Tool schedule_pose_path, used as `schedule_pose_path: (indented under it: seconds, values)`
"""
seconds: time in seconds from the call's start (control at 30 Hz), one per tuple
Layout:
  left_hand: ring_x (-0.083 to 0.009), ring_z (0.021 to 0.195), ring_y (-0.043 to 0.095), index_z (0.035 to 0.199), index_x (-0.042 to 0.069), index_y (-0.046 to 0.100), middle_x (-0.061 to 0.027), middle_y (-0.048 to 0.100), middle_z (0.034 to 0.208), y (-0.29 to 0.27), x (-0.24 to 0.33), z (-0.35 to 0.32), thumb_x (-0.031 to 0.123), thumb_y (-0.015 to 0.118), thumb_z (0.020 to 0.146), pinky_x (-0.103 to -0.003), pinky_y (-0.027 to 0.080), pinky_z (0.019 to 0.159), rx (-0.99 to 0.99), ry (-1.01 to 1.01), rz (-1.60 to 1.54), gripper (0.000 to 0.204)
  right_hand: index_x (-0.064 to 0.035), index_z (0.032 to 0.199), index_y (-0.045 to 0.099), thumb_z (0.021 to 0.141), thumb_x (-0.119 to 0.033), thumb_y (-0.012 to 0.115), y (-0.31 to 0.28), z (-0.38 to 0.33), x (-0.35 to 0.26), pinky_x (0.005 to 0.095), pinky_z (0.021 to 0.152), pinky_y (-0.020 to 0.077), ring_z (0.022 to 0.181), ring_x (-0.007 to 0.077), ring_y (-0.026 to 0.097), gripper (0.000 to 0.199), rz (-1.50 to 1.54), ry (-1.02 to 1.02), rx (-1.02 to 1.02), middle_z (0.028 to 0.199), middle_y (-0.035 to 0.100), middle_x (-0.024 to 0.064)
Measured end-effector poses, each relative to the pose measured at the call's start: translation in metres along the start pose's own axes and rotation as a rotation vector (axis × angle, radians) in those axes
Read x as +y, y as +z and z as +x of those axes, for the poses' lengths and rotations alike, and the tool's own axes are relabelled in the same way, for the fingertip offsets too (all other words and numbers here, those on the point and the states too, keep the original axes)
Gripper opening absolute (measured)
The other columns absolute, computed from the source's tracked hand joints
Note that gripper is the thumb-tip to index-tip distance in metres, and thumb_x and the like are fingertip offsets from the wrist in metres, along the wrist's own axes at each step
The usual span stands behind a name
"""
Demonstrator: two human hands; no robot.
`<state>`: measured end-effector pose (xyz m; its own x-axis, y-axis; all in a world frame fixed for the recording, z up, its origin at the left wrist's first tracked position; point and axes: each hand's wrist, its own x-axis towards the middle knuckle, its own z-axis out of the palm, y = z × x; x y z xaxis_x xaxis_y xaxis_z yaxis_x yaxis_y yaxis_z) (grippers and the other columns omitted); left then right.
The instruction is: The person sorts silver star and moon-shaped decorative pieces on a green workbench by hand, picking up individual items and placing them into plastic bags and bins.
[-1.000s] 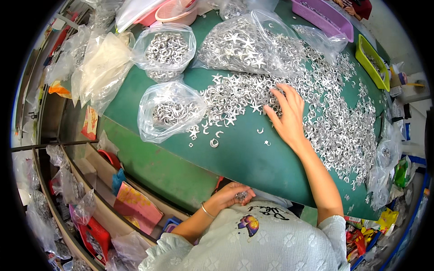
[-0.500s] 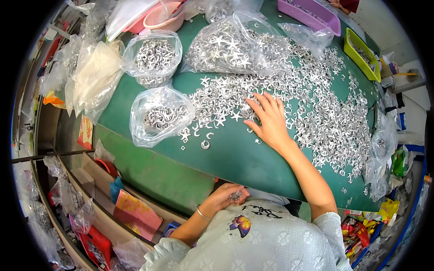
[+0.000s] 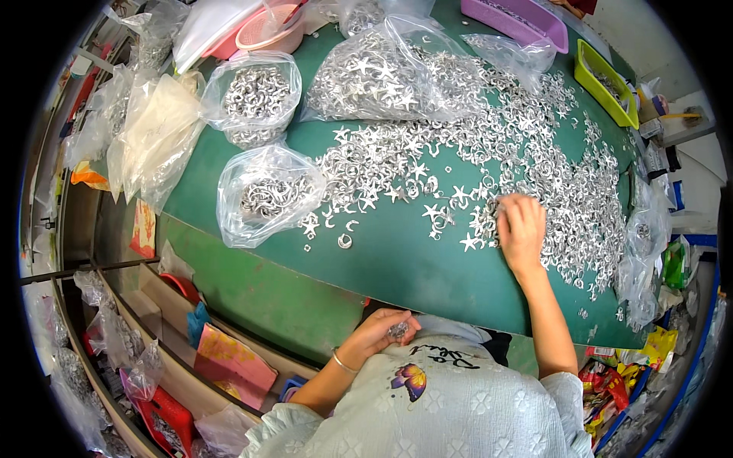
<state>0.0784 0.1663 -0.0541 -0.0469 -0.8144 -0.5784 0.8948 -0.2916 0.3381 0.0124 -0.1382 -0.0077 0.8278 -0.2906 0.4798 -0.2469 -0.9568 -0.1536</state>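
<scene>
Small silver metal charms, many crescent-shaped and some star-shaped, lie spread in a loose pile [image 3: 569, 206] over the green table. My right hand [image 3: 523, 233] is down at the pile's near edge, fingers bent and close together. What its fingertips hold, if anything, is hidden. Near my lap, my left hand [image 3: 382, 330] is cupped closed around a little cluster of silver charms [image 3: 398, 329]. Left of the pile, an open clear plastic bag [image 3: 271, 195] holds crescent charms, with a second such bag [image 3: 256, 95] behind it. A larger clear bag [image 3: 374, 76] with star charms lies at the back.
A purple tray [image 3: 519, 23] and a lime-green tray [image 3: 605, 84] stand at the far right, a pink basket [image 3: 267, 30] at the far left. Cardboard-walled compartments [image 3: 172, 313] run along the left. Another person's hand shows at the top right.
My right hand has moved right and nearer to me, its spread fingers now bent together. Several stars and crescents have shifted right with it, leaving a gap in the spread. My left hand stays put.
</scene>
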Motion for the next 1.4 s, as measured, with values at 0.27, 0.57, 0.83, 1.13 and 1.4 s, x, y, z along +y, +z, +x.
schedule_pose_path:
  seconds: [0.27, 0.57, 0.83, 1.13, 1.4]
  values:
    - [-0.0136, 0.061, 0.053, 0.090, -0.002, 0.067, -0.0057, 0.057, 0.068, 0.010, 0.006, -0.004, 0.026, 0.049, 0.098, -0.024, 0.043, 0.055, -0.045, 0.016, 0.048, 0.034, -0.0079, 0.117, 0.057, 0.079, -0.010, 0.067, 0.002, 0.005, -0.058, 0.0484, 0.099, 0.0334, 0.124, 0.0321, 0.042, 0.039, 0.323, -0.051, -0.244, 0.128, 0.049, 0.0126]
    - [-0.0134, 0.061, 0.053, 0.090, -0.002, 0.066, -0.0060, 0.057, 0.069, 0.006, -0.002, -0.005, 0.027, 0.050, 0.098, -0.025, 0.044, 0.055, -0.021, 0.015, 0.028, 0.035, -0.0097, 0.105, 0.063, 0.077, -0.020, 0.071, -0.002, -0.026, -0.019, 0.0470, 0.096, 0.0352, 0.122, 0.0297, 0.046, 0.031, 0.105, -0.069, -0.202, 0.123, 0.053, 0.0104]
    - [-0.0132, 0.065, 0.053, 0.089, -0.002, 0.066, -0.0050, 0.057, 0.068, 0.012, 0.003, -0.007, 0.029, 0.049, 0.098, -0.025, 0.044, 0.058, -0.059, 0.005, 0.113, 0.037, -0.0094, 0.092, 0.067, 0.075, -0.021, 0.073, -0.026, -0.035, -0.010, 0.0468, 0.100, 0.0254, 0.121, 0.0320, 0.043, 0.021, 0.012, 0.194, 0.017, 0.118, 0.055, 0.0092]
    - [-0.0140, 0.065, 0.053, 0.084, -0.004, 0.063, -0.0067, 0.056, 0.067, 0.049, 0.024, -0.013, 0.028, 0.046, 0.099, -0.026, 0.043, 0.060, -0.098, 0.063, 0.089, 0.038, -0.0076, 0.093, 0.069, 0.077, -0.004, 0.066, 0.003, 0.024, -0.009, 0.0463, 0.098, 0.0304, 0.110, 0.0280, 0.047, 0.017, 0.107, 0.149, -0.076, 0.106, 0.056, 0.0075]
    - [-0.0145, 0.064, 0.052, 0.085, -0.002, 0.063, -0.0064, 0.055, 0.067, 0.052, 0.023, -0.013, 0.028, 0.046, 0.099, -0.026, 0.043, 0.059, -0.080, 0.063, 0.047, 0.038, -0.0037, 0.092, 0.063, 0.085, -0.003, 0.059, 0.001, 0.030, -0.004, 0.0414, 0.094, 0.0385, 0.090, 0.0223, 0.055, 0.008, 0.398, 0.322, -0.049, 0.092, 0.060, 0.0062]
